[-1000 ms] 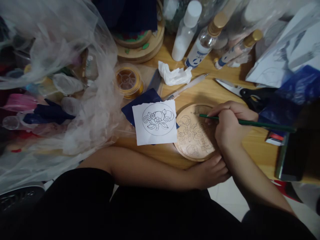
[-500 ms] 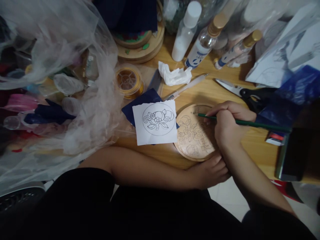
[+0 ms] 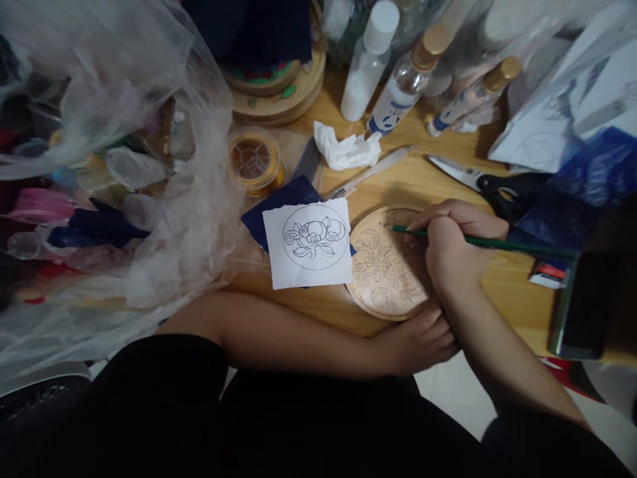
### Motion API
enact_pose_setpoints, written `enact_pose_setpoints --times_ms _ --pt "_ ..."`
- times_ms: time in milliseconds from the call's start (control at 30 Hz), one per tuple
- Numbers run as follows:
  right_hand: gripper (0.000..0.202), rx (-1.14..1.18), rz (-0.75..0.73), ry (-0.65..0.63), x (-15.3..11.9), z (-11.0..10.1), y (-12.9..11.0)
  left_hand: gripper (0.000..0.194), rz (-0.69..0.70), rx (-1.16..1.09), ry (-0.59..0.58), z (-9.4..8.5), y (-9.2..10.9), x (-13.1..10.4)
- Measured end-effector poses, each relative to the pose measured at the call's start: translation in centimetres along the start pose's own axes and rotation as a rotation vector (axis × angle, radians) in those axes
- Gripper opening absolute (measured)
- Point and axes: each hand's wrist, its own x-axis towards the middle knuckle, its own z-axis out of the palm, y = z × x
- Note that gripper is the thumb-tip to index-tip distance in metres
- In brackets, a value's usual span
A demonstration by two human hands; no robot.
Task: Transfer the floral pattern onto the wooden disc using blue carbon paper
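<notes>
A green pencil (image 3: pixel 517 247) is pinched in my right hand (image 3: pixel 455 239), its tip over the upper part of a round wooden disc (image 3: pixel 383 265). Curling floral line drawings cover the disc's face. My left hand (image 3: pixel 421 342) grips the disc's lower edge, with the fingers curled and partly behind my right wrist. Left of the disc lies a torn white paper (image 3: pixel 311 244) with a flower design inside a circle. It rests on a dark blue sheet (image 3: pixel 256 216).
Behind are a crumpled tissue (image 3: pixel 346 147), a pen (image 3: pixel 373 171), a wire spool (image 3: pixel 255 162) and bottles (image 3: pixel 398 89). Scissors (image 3: pixel 478 179), an eraser (image 3: pixel 546 273) and a phone (image 3: pixel 582 305) lie right. A plastic bag (image 3: pixel 194 199) fills the left.
The pencil tip has shifted very slightly left on the disc with my right hand. My left hand stays at the disc's lower edge.
</notes>
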Motion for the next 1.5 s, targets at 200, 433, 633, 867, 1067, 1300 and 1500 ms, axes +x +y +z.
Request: enact_pose_setpoints --times_ms 200,433,633,867,1067,1300,1500 --pt "0.029 0.01 0.018 -0.013 0.09 -0.08 -0.19 0.043 -0.019 0.022 0.024 0.42 0.39 -0.06" --pt "0.028 0.003 0.017 -0.024 0.1 -0.09 -0.47 0.043 -0.011 0.012 0.021 0.5 0.43 -0.01" --pt "0.027 0.011 0.012 -0.021 0.1 -0.2 -0.31 0.043 -0.023 0.031 0.024 0.34 0.34 -0.04" --pt "0.026 -0.004 0.013 -0.004 0.18 -0.22 -0.4 0.043 -0.035 0.018 0.044 0.3 0.35 0.03" --pt "0.027 -0.024 0.014 0.016 0.2 -0.17 -0.58 0.044 -0.006 0.018 0.007 -0.06 0.07 0.03" --pt "0.026 0.044 0.04 0.09 0.32 0.02 -0.09 0.044 -0.002 0.037 -0.035 -0.01 0.14 0.06" --pt "0.028 0.089 0.033 0.052 0.14 0.23 0.02 0.044 0.01 0.023 -0.008 0.34 0.32 -0.04"
